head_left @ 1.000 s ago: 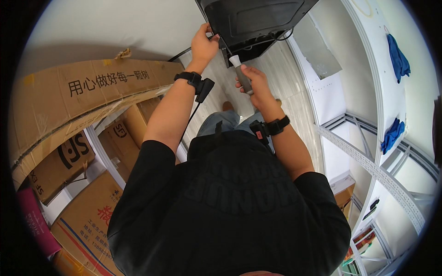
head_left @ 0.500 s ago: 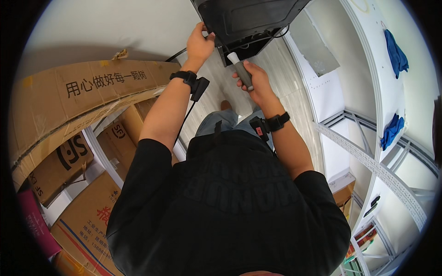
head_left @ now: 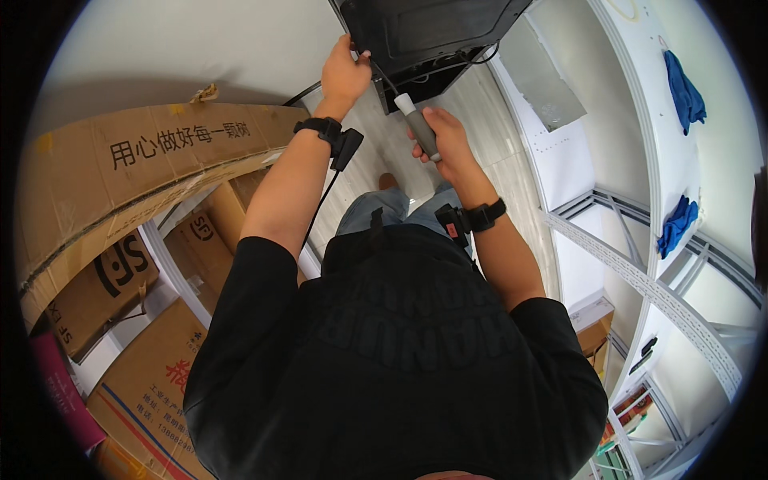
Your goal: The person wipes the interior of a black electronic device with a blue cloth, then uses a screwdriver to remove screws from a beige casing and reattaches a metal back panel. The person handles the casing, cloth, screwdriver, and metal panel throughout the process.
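My right hand (head_left: 450, 142) is wrapped round the handle of a screwdriver (head_left: 424, 134), grey with a pale collar. Its thin dark shaft slants up and left toward the lower edge of a black appliance (head_left: 432, 32) at the top of the view. Beside that left edge, close to the shaft's far end, is my left hand (head_left: 346, 74). Its fingers are bent in against the appliance's corner, and what lies between them is hidden. The tip of the screwdriver cannot be made out.
A long cardboard piece (head_left: 152, 148) lies across the left, above shelves with several cardboard boxes (head_left: 120, 272). White metal shelving (head_left: 640, 264) runs down the right, with blue cloths (head_left: 684, 92) hanging on it. A cable (head_left: 484, 56) loops under the appliance. Pale floor (head_left: 500, 128) lies below.
My right hand and the screwdriver have shifted very slightly, and more of the shaft now shows. My left hand stays at the appliance's corner. The whole view has slid a little.
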Tool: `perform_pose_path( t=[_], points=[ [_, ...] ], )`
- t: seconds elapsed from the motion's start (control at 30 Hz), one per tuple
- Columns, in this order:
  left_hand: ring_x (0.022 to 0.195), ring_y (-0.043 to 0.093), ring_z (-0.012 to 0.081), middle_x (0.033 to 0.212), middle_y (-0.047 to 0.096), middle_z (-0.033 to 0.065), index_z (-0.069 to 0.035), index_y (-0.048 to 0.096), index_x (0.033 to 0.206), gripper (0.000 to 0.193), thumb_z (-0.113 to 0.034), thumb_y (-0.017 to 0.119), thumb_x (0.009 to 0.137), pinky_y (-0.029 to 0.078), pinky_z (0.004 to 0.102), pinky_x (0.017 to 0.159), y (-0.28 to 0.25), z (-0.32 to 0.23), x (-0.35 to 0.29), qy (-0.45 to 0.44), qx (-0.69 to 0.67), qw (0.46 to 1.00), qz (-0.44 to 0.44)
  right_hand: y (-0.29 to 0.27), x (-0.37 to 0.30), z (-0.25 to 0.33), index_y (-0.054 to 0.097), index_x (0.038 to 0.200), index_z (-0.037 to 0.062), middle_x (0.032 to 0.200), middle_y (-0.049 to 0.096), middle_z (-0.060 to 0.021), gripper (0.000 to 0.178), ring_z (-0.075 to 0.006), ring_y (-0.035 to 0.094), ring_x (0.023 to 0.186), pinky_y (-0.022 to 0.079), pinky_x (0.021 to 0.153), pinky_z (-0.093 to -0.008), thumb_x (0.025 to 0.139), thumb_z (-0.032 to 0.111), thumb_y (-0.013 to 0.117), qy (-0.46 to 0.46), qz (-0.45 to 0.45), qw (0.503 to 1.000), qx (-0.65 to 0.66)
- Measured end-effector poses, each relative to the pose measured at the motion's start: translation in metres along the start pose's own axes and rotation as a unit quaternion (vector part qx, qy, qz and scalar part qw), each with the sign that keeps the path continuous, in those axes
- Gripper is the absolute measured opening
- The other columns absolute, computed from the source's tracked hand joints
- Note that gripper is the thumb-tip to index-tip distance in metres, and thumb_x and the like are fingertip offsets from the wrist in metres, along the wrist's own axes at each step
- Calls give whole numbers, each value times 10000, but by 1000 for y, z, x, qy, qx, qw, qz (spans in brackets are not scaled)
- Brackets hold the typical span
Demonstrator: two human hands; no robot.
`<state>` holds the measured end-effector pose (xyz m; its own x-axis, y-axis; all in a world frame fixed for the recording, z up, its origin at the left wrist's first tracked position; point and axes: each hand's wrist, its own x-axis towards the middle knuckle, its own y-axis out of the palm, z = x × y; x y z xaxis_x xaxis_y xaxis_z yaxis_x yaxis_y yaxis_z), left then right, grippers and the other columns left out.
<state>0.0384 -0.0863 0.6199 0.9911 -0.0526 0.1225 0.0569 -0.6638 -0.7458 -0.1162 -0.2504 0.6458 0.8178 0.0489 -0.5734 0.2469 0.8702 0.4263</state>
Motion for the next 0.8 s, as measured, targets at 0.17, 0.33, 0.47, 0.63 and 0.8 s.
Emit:
perform_pose_path(
  t=[0.17,0.33,0.47,0.63,0.8],
  points=[
    [933,613,367,1080,630,122,-68,532,1128,315,-164,601,836,475,436,802,0,-3,-1,0,-60,998,14,-16,-18,-2,514,1032,29,763,608,-106,272,-160,568,477,419,402,-255,978,291,466,0,-23,1000,-3],
    [890,610,390,1059,617,156,-46,492,1125,323,-177,551,836,469,445,788,14,8,0,27,-70,997,-31,-29,-33,-1,524,1035,24,758,606,-106,271,-155,562,479,416,408,-249,978,283,464,3,-49,999,-1],
    [862,621,380,1050,613,180,-42,469,1166,377,-189,537,825,472,446,775,13,-1,-1,3,-41,999,-16,-42,-44,1,529,1034,26,756,607,-104,265,-154,561,480,417,412,-248,974,278,472,-3,-75,997,3],
    [837,632,344,1064,611,175,-47,472,1188,415,-206,574,819,482,433,767,7,-6,-6,-22,-61,998,14,-63,-59,10,538,1033,26,758,610,-104,254,-153,560,480,420,413,-250,969,264,478,-19,-104,994,17],
    [821,643,286,1088,609,164,-21,470,1198,474,-216,643,801,490,394,759,19,18,-7,-3,-137,990,-23,-90,-66,18,544,1038,29,762,613,-104,246,-156,564,478,424,408,-253,964,256,483,-29,-112,993,24]
  ],
)
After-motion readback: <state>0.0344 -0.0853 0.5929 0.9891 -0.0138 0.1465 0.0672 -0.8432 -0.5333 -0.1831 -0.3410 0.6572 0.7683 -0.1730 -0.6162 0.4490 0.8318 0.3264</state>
